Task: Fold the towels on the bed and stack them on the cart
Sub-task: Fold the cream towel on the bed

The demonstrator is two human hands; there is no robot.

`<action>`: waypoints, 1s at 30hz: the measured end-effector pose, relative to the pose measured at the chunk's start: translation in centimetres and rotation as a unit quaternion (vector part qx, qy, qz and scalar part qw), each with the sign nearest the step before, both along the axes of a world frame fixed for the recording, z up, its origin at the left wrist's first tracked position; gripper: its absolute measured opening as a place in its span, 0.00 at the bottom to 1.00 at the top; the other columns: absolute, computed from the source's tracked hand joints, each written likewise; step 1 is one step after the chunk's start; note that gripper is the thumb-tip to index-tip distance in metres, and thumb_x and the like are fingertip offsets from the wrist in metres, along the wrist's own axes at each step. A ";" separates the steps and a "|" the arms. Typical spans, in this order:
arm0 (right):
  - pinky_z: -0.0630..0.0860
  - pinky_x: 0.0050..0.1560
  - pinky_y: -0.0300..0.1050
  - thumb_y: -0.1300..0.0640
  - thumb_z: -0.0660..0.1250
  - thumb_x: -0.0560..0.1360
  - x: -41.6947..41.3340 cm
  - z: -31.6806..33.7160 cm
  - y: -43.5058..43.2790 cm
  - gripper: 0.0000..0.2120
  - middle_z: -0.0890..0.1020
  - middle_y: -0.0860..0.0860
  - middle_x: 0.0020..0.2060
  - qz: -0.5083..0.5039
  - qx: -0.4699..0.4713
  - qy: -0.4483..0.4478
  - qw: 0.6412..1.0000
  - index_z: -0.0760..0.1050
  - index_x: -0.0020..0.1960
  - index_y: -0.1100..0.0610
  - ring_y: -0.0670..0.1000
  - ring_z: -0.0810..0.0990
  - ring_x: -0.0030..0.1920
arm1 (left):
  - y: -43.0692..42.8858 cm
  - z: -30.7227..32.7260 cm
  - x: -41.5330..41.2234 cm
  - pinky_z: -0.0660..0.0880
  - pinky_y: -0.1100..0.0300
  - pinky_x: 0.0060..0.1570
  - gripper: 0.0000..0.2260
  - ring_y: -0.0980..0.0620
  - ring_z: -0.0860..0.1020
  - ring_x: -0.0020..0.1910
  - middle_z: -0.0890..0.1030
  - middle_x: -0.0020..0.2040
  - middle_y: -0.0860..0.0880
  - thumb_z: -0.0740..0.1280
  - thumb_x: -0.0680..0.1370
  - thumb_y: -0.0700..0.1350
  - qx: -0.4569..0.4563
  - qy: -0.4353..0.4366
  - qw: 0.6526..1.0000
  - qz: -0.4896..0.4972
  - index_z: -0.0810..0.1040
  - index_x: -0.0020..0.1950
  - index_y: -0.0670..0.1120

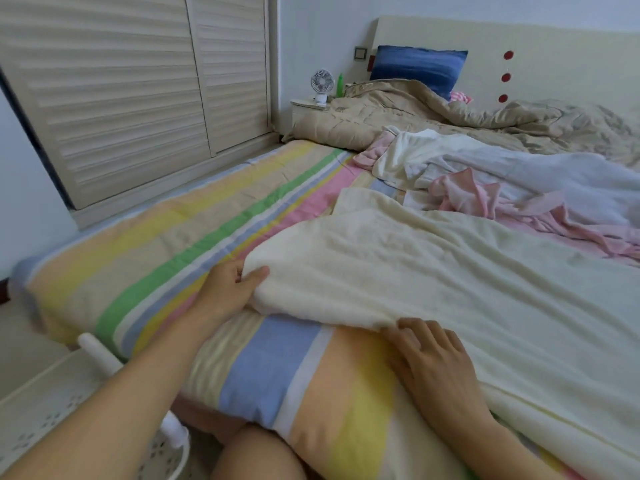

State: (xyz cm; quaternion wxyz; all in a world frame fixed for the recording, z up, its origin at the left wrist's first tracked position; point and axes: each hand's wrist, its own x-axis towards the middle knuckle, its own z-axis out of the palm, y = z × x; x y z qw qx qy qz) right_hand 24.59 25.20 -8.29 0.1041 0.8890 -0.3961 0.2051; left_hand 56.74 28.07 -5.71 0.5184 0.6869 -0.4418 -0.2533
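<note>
A large cream towel (433, 271) lies spread over the striped bed (166, 251). My left hand (230, 289) grips its near-left corner, thumb on top and fingers tucked under the fabric. My right hand (433, 358) lies on the towel's near edge with fingers spread and slightly bent, fingertips touching the hem. Farther back lie a crumpled white towel (450, 161) and a pink towel (467, 199) in a loose heap. The white perforated cart (52, 410) stands at the lower left beside the bed, its top tray showing nothing on it.
A beige quilt (415, 116) and blue pillow (419, 69) fill the head of the bed. A nightstand with a small fan (322, 85) stands beside it. Louvred wardrobe doors (121, 91) run along the left wall. My knee (256, 452) is at the bed's edge.
</note>
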 end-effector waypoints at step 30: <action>0.73 0.48 0.34 0.46 0.57 0.77 -7.3 0.1 13.1 0.11 0.73 0.36 0.52 -0.042 0.151 -0.159 0.975 0.77 0.54 0.43 0.38 0.72 0.55 | 4.9 0.1 -20.0 0.74 0.62 0.44 0.05 0.59 0.77 0.41 0.75 0.50 0.60 0.63 0.79 0.46 -0.043 -0.313 0.931 -0.181 0.77 0.52 0.54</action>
